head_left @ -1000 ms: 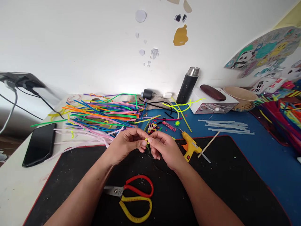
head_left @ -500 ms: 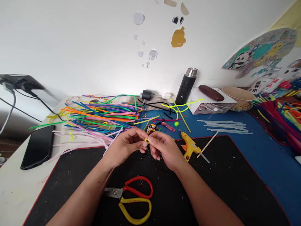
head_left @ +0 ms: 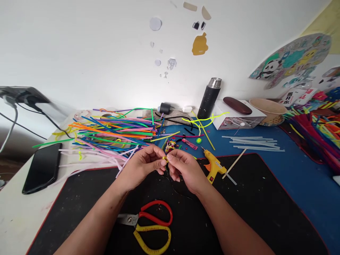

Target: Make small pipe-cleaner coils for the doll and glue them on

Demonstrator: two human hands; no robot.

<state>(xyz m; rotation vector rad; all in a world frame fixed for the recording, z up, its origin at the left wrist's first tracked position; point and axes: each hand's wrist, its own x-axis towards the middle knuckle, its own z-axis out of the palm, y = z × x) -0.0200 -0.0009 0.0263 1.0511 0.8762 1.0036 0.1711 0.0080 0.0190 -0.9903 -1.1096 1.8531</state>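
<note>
Between the fingertips of both hands is a small curled yellow piece of pipe cleaner point(head_left: 165, 159), mostly covered by the fingers. My left hand point(head_left: 145, 164) pinches it from the left with thumb and forefinger. From the right, my right hand point(head_left: 186, 168) grips it the same way, its other fingers curled beneath. Just behind the fingertips lies a small colourful figure point(head_left: 170, 144), partly hidden. Scissors point(head_left: 154, 225) with one red and one yellow handle rest on the black mat point(head_left: 255, 205) below the hands. A yellow glue gun point(head_left: 214, 165) lies right of my right hand.
Many coloured pipe cleaners point(head_left: 114, 129) are heaped at the left, near a black phone point(head_left: 42, 168). Glue sticks point(head_left: 255, 142) and a wooden stick point(head_left: 235, 163) lie at the right. A black thermos point(head_left: 209, 99), a white box point(head_left: 239, 117) and a bowl point(head_left: 268, 108) stand along the wall.
The camera view has shifted slightly. The yellow piece has turned a little between the fingertips, and both hands keep their pinch in nearly the same place.
</note>
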